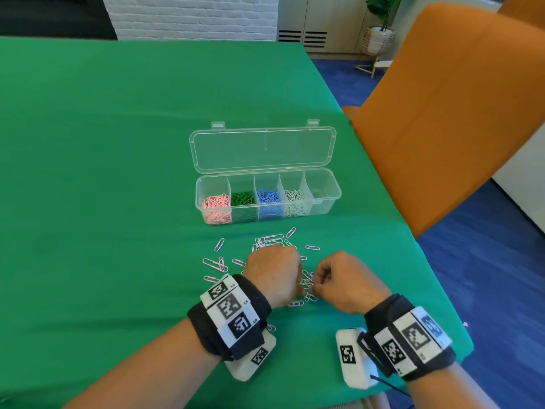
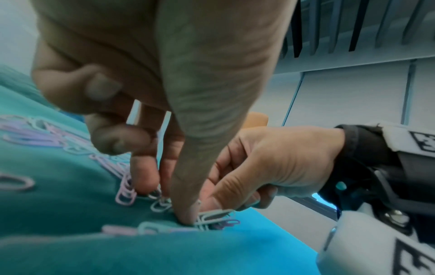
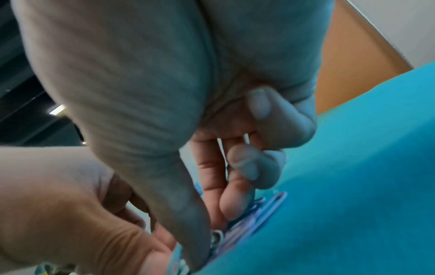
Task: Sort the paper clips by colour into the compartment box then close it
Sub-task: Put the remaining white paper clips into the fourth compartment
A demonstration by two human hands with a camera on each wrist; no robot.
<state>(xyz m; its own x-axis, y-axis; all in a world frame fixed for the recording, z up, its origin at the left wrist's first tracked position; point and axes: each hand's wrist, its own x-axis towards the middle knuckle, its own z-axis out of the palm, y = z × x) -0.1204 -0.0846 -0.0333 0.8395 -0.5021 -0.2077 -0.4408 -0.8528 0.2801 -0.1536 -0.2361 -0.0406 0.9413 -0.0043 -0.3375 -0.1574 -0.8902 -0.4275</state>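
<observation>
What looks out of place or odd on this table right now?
Loose paper clips lie scattered on the green cloth in front of the open compartment box, unsorted. Both hands work in the pile. The box's rightmost compartment looks nearly empty. Nothing looks damaged.

I see a green tablecloth (image 1: 118, 172) under a clear compartment box (image 1: 267, 196); its clips run pink (image 1: 216, 206), dark green (image 1: 242, 202), blue (image 1: 268, 200), then white (image 1: 295, 202). The loose clips (image 1: 272, 240) on the cloth look lilac and white. My wristbands (image 1: 233, 314) are black with black-and-white square codes. The chair (image 1: 457, 113) is orange.
</observation>
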